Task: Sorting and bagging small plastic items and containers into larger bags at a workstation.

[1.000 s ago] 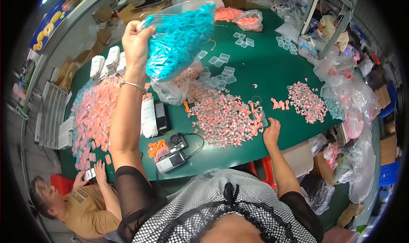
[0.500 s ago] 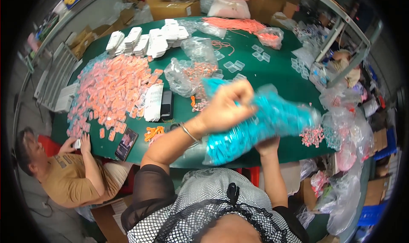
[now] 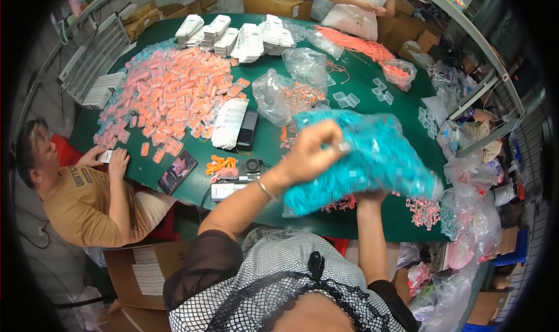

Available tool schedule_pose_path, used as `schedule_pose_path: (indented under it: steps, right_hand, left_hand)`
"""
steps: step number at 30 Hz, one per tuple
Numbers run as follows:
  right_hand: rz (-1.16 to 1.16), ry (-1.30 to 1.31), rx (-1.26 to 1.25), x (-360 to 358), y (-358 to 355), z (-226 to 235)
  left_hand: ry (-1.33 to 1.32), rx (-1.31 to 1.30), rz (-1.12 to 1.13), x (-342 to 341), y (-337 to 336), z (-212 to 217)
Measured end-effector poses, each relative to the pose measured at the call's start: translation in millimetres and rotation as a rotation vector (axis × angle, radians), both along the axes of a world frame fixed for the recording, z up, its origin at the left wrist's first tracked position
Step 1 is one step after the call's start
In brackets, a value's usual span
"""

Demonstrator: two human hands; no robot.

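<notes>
A clear plastic bag full of small turquoise pieces (image 3: 378,157) hangs above the near edge of the green table (image 3: 265,143). My left hand (image 3: 314,151) grips the bag's upper left side, thumb and fingers pinched on the plastic. My right hand (image 3: 370,197) is under the bag, mostly hidden by it; only the wrist and a bit of the palm show against the bag's underside. Pink-orange small pieces (image 3: 422,211) lie on the table just beneath and to the right of the bag.
A big heap of pink-orange packets (image 3: 174,93) covers the left of the table, with white stacks (image 3: 239,38) behind. A seated person (image 3: 87,186) works at the left edge; another stands at the far side (image 3: 361,3). Phones, clear bags and cartons lie around.
The turquoise bag came down from high over the table's far side to just above the near edge. My right hand left the table and went under the bag.
</notes>
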State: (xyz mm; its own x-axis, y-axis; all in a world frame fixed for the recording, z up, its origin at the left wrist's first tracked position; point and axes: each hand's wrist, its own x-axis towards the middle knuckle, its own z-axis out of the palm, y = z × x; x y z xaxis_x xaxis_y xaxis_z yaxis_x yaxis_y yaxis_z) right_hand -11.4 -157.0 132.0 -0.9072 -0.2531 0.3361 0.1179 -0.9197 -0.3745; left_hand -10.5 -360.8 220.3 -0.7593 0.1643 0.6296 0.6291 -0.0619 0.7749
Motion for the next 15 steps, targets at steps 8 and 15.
schedule_pose_path:
  steps: [8,15]
  right_hand:
    - [0.19,-0.306,-0.173,-118,-110,62]
    - [0.145,-0.392,0.146,-206,-183,38]
  left_hand:
    - [0.221,-0.007,0.265,-112,-88,43]
    - [0.162,0.073,0.334,-213,-163,33]
